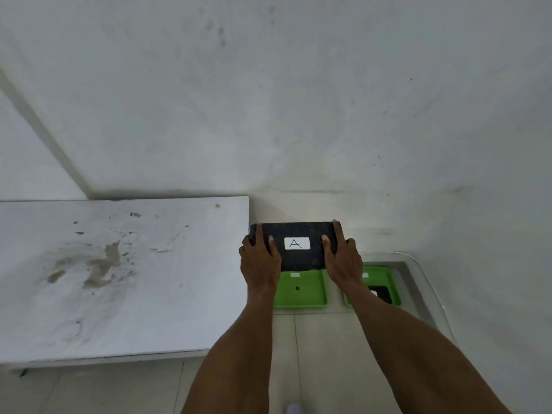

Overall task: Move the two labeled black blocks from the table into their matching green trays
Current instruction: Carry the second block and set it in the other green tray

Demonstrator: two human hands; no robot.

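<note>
Two bare forearms reach forward, the left hand [260, 264] and right hand [342, 258] each clamped over one end of the black rectangular block labelled A [298, 234], fingers wrapped across its top. The block is held above the floor, over the far edge of the empty green plastic tray [310, 297]. A second green tray [388, 279] beside it holds another black block [383, 294]. At left stands the stained white worktop [119, 279], against scuffed white walls [298, 100], over pale floor tiles [322, 354].

Left tray [310, 289] clear; table [119, 279] alongside.
</note>
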